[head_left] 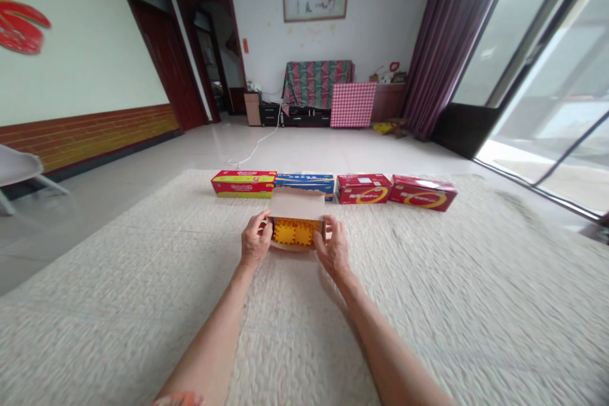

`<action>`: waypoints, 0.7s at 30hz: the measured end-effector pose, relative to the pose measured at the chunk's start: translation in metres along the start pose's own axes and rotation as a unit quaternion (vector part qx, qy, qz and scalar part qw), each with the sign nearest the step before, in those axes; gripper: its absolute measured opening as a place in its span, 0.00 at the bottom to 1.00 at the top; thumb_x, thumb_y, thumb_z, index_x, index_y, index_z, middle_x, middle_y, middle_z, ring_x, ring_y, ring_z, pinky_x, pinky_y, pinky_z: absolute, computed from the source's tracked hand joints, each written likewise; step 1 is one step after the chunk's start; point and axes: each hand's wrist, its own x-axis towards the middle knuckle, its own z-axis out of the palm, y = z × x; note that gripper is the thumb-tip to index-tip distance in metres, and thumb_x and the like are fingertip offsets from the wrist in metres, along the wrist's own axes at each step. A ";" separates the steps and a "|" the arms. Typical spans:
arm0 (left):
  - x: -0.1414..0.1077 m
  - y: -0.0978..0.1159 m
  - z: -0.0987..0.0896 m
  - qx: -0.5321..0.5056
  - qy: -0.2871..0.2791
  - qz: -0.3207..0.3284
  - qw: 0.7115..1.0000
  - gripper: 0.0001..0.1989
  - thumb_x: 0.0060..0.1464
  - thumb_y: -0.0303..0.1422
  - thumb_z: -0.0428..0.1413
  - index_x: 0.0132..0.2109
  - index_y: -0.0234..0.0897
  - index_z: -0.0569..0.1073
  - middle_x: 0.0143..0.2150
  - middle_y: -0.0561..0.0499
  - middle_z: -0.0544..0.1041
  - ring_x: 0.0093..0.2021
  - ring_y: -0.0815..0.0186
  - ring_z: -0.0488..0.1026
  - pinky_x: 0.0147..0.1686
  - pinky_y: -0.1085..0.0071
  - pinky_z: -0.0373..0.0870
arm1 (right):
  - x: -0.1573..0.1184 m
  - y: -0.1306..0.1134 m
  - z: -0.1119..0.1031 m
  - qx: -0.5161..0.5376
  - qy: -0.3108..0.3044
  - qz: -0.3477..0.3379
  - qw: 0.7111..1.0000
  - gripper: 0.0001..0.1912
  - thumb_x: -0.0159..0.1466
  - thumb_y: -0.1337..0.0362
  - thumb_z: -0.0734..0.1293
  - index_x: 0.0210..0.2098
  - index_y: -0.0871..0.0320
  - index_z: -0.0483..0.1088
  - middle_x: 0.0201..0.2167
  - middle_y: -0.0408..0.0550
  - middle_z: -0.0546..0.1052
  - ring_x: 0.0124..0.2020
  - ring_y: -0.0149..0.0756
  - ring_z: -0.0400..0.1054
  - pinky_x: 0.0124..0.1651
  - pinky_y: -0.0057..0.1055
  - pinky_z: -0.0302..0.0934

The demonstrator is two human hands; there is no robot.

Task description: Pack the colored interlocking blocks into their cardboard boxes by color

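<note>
An opened cardboard box (298, 205) rests on the pale quilted mat, its plain inner flap raised at the far side. Inside lie yellow pieces with toothed edges (285, 234), like interlocking blocks. My left hand (255, 239) grips the box's left end, fingers curled around the side. At the right end, my right hand (334, 245) holds the box, with the thumb over the inside edge near the yellow pieces. The palms' undersides are hidden.
Behind stand a red and yellow-green box (244, 184), a blue box (309, 183) partly covered by the flap, and two dark red boxes (364, 189), all in a row on the quilted mat (143, 304). A white chair (19, 168) stands left; a white cable (259, 143) crosses the floor.
</note>
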 end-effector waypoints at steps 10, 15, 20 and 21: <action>0.000 0.013 0.013 -0.046 0.089 -0.173 0.980 0.15 0.56 0.43 0.50 0.38 0.37 0.74 0.38 0.47 0.79 0.40 0.63 0.75 0.44 0.68 0.70 | 0.006 -0.010 -0.002 0.088 0.054 0.127 0.987 0.18 0.62 0.48 0.59 0.35 0.56 0.69 0.38 0.48 0.74 0.40 0.38 0.68 0.42 0.34 0.64; 0.007 0.007 0.016 -0.059 0.100 -0.221 0.968 0.14 0.51 0.44 0.55 0.36 0.37 0.74 0.32 0.49 0.77 0.35 0.63 0.74 0.41 0.68 0.70 | 0.013 -0.007 -0.001 0.109 0.035 0.184 0.976 0.20 0.58 0.45 0.63 0.34 0.57 0.70 0.31 0.48 0.77 0.35 0.39 0.71 0.36 0.32 0.66; 0.013 0.001 0.009 -0.094 0.061 -0.261 0.959 0.16 0.47 0.44 0.58 0.36 0.36 0.76 0.30 0.50 0.77 0.35 0.62 0.75 0.36 0.69 0.71 | 0.018 -0.005 -0.007 0.109 -0.001 0.202 0.973 0.24 0.58 0.46 0.64 0.40 0.61 0.74 0.35 0.54 0.80 0.36 0.41 0.75 0.36 0.33 0.67; 0.014 0.001 0.007 -0.103 0.046 -0.268 0.957 0.15 0.47 0.44 0.58 0.34 0.36 0.77 0.27 0.51 0.77 0.34 0.62 0.75 0.34 0.69 0.70 | 0.019 -0.005 -0.009 0.102 -0.009 0.200 0.974 0.24 0.58 0.46 0.64 0.39 0.61 0.75 0.35 0.54 0.81 0.35 0.41 0.75 0.35 0.33 0.68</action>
